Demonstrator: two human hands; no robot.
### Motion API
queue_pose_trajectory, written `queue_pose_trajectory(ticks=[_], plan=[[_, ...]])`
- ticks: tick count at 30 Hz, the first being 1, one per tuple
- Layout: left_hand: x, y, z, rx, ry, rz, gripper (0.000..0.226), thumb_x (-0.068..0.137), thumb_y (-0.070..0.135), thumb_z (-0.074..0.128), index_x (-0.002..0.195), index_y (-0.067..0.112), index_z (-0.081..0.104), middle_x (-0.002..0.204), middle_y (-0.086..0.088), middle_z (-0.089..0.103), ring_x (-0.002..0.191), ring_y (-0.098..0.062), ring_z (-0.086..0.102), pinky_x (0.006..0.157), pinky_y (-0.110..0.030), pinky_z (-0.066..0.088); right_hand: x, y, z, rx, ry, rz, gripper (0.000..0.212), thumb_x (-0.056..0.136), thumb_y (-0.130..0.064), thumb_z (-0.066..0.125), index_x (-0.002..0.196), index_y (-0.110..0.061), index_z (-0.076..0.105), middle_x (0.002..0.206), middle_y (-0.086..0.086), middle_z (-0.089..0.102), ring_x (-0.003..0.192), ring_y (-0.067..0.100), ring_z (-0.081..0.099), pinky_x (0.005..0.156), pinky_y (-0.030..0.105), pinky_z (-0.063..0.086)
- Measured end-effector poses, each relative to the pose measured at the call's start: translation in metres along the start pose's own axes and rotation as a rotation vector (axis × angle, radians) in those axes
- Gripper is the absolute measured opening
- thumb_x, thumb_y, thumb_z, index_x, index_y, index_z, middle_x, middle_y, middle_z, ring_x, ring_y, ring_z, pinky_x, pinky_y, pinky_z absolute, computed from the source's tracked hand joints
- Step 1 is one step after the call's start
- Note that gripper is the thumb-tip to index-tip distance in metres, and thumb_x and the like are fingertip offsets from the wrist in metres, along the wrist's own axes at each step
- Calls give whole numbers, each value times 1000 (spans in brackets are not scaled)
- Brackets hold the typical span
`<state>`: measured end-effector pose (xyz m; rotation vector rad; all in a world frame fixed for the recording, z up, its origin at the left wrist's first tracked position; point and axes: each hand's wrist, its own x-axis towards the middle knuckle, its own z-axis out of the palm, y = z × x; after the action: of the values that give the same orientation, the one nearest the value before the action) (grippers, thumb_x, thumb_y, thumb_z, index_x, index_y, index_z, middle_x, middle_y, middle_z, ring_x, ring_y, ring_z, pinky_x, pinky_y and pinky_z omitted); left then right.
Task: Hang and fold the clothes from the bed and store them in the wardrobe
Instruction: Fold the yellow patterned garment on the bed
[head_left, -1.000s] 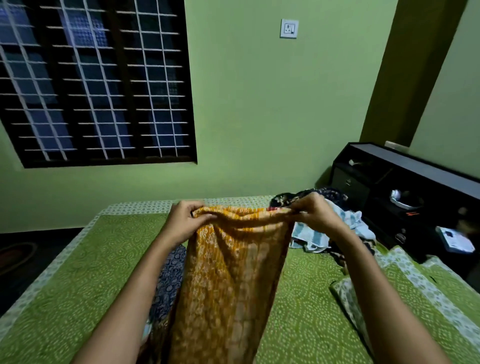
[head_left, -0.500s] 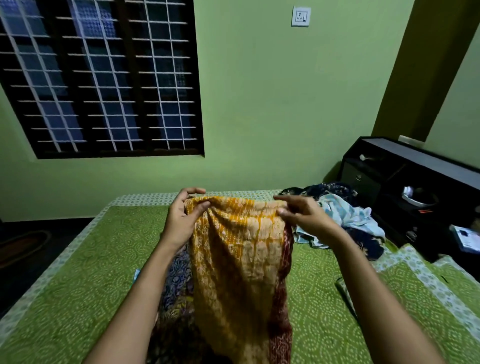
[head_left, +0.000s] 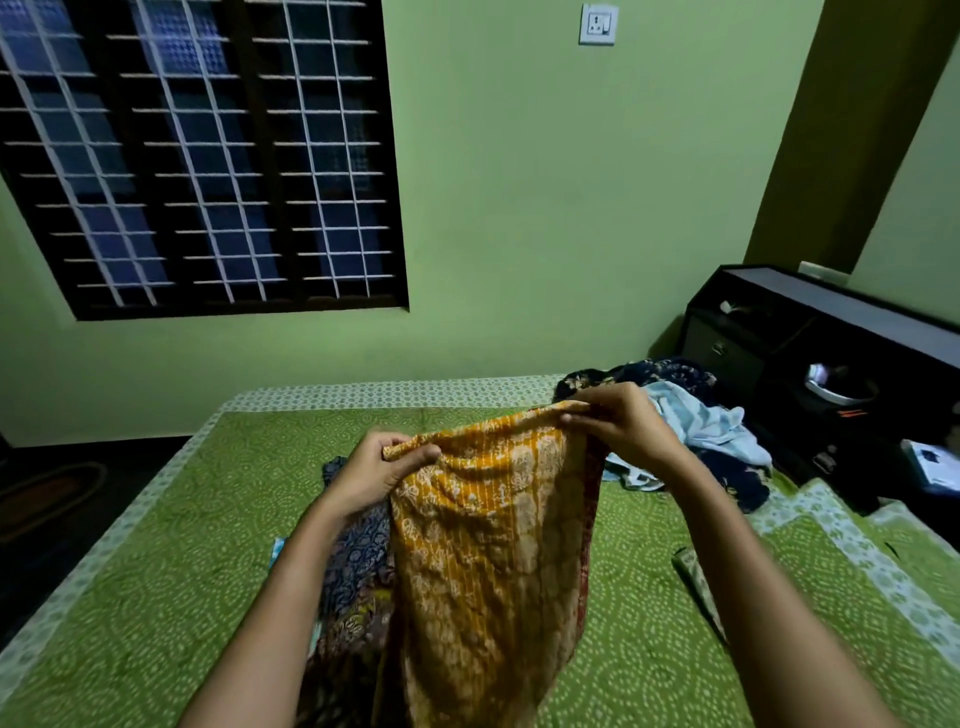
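Bedroom in a private home, a bed (head_left: 156, 571) under a green dotted cover, a loose heap of clothes (head_left: 696, 426) at its far corner, a black cabinet (head_left: 753, 332) with drawer and shelves alongside, pale green walls (head_left: 519, 208), a barred window (head_left: 208, 156) with dark panes, a wall socket (head_left: 598, 24)

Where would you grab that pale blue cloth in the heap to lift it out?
Probably its raised, bunched folds on top, pinched from above: the pale blue cloth lies crumpled over the dark floral garment, so those folds are free, while its left part is hidden behind the right hand.
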<state>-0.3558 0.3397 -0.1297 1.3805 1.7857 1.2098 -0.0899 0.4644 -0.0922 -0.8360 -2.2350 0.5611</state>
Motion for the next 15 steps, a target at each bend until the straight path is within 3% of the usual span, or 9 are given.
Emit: queue_pose_trajectory(ticks=[2, 4, 6, 7, 9, 11, 13, 15], plan=[[0, 5, -4, -8, -6, 22, 88, 57, 77, 65, 114, 9, 64, 124, -2, 59, 116, -18, 52, 107, -44, 36, -7, -6, -2, 221, 116, 30, 10, 80, -12, 72, 90, -9, 74, 79, 7, 71, 70, 11, 64, 59, 23, 51], [-1, 11, -6, 14, -70, 63, 65, 68, 64, 68, 108, 13, 67, 117, -5, 64, 110, -18, 57, 100, -39, 42, -11, -8, -3, 333, 77, 70, 19, 79, -7, 72, 98, -8, 72, 87, 7, 72, 74, 7, 67, 64, 20, 54], [-2, 13, -4, 80, -174, 62, 20, 82, 34, 66, 91, 16, 69, 99, -1, 68, 93, -12, 60, 85, -30, 45, -13, -3, -6, 179, -9, 69, 22, 80, -11, 72, 101, -8, 73, 90, 7, 73, 77, 10, 68, 69, 28, 57], [-2, 13, -2, 119, -207, 67, 10, 83, 26, 65, 87, 17, 68, 91, 2, 68, 86, -9, 60, 78, -26, 44, -14, 1, -8, 48, -39, 55, 19, 80, -14, 73, 99, -9, 74, 88, 6, 73, 77, 13, 68, 70, 35, 57], [-1, 13, 6, 163, -219, 70, 4, 82, 20, 68, 82, 16, 67, 81, 5, 65, 76, -5, 58, 67, -18, 41, -21, 8, -12, -139, -29, 60, 13, 83, -22, 71, 91, -13, 75, 80, 4, 71, 76, 21, 65, 67, 44, 52], [3, 17, 17, 164, -238, 66, 4, 81, 13, 69, 81, 16, 66, 76, 7, 62, 69, -4, 57, 58, -11, 41, -29, 11, -16, -254, 56, 135, 12, 85, -28, 68, 90, -17, 72, 79, 0, 68, 77, 22, 61, 65, 42, 50], [12, 19, 32, 165, -257, 37, 8, 81, 8, 68, 83, 15, 65, 81, 2, 64, 78, -12, 61, 65, -17, 47, -35, 15, -19, -320, 108, 211, 10, 89, -25, 65, 91, -16, 69, 79, 0, 63, 75, 20, 57, 61, 36, 46], [26, 25, 54, 226, -216, 31, 13, 81, 9, 68, 95, 9, 66, 98, -5, 65, 95, -23, 61, 82, -31, 48, -40, 22, -22, -357, 124, 267, 9, 92, -16, 59, 86, -11, 64, 78, 2, 60, 67, 17, 53, 55, 33, 42]])
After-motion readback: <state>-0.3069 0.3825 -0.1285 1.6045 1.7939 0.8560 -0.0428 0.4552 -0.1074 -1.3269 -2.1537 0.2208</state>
